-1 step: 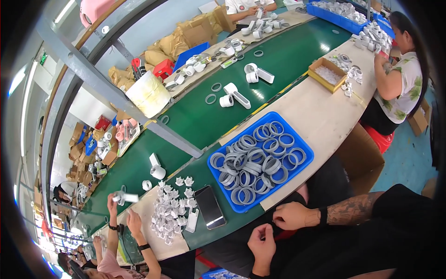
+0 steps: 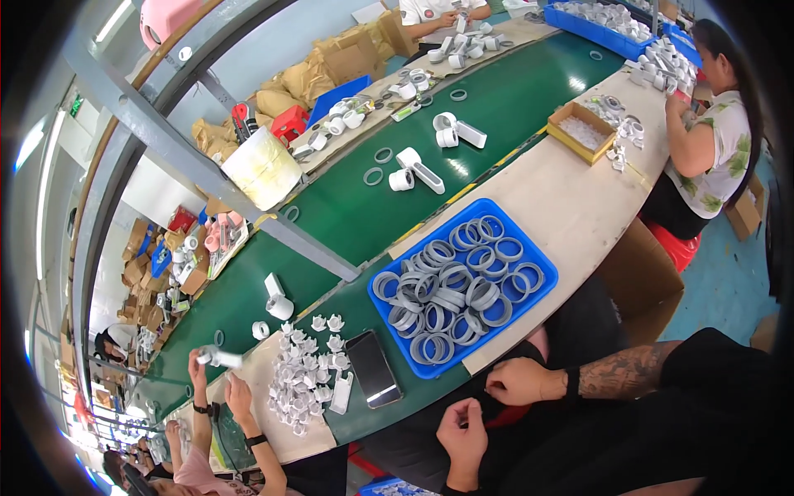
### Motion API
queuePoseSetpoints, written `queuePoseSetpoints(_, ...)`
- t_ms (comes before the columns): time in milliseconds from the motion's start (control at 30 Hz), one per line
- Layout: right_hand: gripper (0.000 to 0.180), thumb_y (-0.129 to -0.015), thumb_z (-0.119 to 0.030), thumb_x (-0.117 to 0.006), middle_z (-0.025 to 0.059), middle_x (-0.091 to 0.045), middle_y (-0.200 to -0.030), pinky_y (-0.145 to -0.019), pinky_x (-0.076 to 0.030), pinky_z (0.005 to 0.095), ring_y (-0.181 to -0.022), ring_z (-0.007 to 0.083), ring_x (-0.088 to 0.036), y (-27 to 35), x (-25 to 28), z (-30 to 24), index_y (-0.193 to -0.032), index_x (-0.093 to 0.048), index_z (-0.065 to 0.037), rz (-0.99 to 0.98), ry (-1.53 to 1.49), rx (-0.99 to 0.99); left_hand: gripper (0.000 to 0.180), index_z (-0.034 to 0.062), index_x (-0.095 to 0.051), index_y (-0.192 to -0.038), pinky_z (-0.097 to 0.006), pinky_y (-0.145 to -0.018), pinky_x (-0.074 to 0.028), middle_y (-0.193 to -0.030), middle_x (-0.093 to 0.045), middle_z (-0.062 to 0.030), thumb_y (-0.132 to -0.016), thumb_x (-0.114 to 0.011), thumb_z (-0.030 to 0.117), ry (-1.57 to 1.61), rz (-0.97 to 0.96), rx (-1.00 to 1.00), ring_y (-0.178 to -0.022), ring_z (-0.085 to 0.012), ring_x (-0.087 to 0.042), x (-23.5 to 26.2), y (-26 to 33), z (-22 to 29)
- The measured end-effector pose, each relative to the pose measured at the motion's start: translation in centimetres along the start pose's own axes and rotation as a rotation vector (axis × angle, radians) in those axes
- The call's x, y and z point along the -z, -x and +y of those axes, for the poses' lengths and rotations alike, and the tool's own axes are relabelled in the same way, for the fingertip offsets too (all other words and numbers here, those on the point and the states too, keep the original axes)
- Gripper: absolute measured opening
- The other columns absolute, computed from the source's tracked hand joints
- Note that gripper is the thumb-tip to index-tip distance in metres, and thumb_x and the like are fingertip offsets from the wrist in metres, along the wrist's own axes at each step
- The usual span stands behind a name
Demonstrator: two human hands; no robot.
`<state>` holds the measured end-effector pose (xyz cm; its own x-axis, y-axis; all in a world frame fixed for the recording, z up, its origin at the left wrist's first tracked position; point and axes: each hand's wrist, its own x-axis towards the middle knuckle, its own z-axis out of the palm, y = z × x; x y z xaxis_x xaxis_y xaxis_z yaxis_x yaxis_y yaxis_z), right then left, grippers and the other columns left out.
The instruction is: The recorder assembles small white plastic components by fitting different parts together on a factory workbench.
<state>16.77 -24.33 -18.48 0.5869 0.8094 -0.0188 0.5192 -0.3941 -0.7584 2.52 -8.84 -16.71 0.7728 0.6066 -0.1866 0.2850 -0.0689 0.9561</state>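
Both hands, left (image 2: 463,434) and right (image 2: 527,383), are held loosely curled, contents hidden; the blue tray (image 2: 428,372) of grey rings (image 2: 451,298) is placed ahead, lengthwise along the table edge, nearer the right.

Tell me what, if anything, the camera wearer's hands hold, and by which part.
Nothing held shows in the left hand or the right hand; both are curled, so something small inside can't be ruled out.
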Motion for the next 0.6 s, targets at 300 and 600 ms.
queuePoseSetpoints(300, 0.025, -0.1, -0.022, -0.078, 0.0178, -0.08, -0.094, -0.083, -0.062, 0.0465, -0.091, 0.0361, -0.08, 0.6, -0.5, 5.0, -0.117, -0.081, -0.004, 0.001, -0.176, -0.122, 0.015, -0.0011, -0.073, -0.104, -0.037, -0.084, -0.057, -0.095, -0.075, -0.0098, -0.1, -0.081, 0.011, -0.275, 0.185, -0.384, -0.089, -0.021, -0.07, 1.5, -8.1, 4.6)
queuePoseSetpoints(600, 0.015, -0.102, -0.016, -0.078, 0.0117, -0.079, -0.1, -0.081, -0.06, 0.0395, -0.092, 0.0234, -0.075, -12.6, 22.5, -3.1, -0.108, -0.077, -0.002, -0.847, -0.173, 0.183, 0.061, -0.0028, -0.061, -0.137, -0.068, -0.119, -0.031, -0.153, -0.055, -0.0273, -0.095, -0.079, 0.037, -0.7, 0.316, -0.7, -0.142, -0.0525, -0.045, 0.2, -13.3, 2.9)
